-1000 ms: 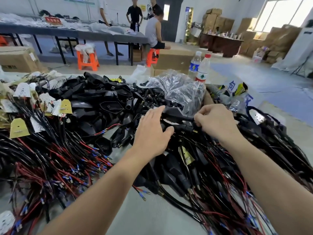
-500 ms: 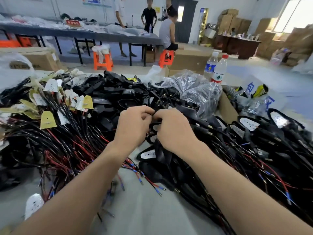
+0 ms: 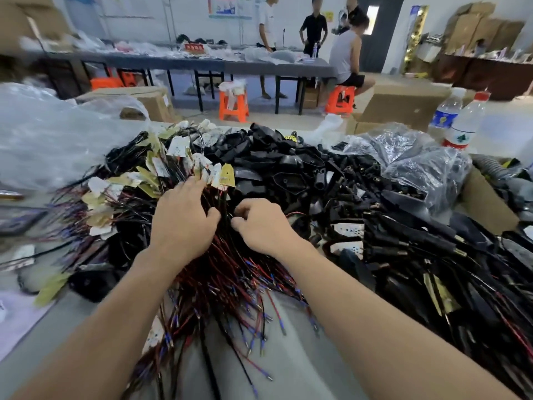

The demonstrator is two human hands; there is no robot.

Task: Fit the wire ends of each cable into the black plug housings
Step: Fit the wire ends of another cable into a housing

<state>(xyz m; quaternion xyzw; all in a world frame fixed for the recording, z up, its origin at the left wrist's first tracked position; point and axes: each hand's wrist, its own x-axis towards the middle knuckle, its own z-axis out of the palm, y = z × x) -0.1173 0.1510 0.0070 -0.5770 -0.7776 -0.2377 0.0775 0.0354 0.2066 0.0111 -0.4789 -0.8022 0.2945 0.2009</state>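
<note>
1. Head view, writing: no brand or word can be read. Yellow and white tags (image 3: 227,175) hang on the cables at centre left, and their print is too small to make out. Two water bottles (image 3: 461,122) stand at the upper right. One has a blue label, the other a red cap and a white, green and red label, and the lettering on both is blurred. A red sign (image 3: 193,47) on the far table and a poster (image 3: 227,5) at the top of the frame are also illegible.
2. Head view, task things: the cables (image 3: 230,284) are red and black wires with blue-sleeved ends. They lie in a thick bundle on the grey desk (image 3: 294,359), running from the centre down to the lower middle of the frame.
3. The left hand (image 3: 184,223) lies palm down on the bundle, left of centre. Its fingers (image 3: 190,189) are nearly straight and released, with the tips touching the tags and the thumb just beside a black strand.
4. The right hand (image 3: 261,226) is just right of it, near but apart. Its fingers (image 3: 245,204) are curled and pinch that black strand of the cables between thumb and forefinger.
5. The black plug housings (image 3: 288,168) are heaped across the centre and right of the frame, just above the right hand and apart from its fingers. A clear plastic bag (image 3: 418,166) of black parts lies at the upper right.
</note>
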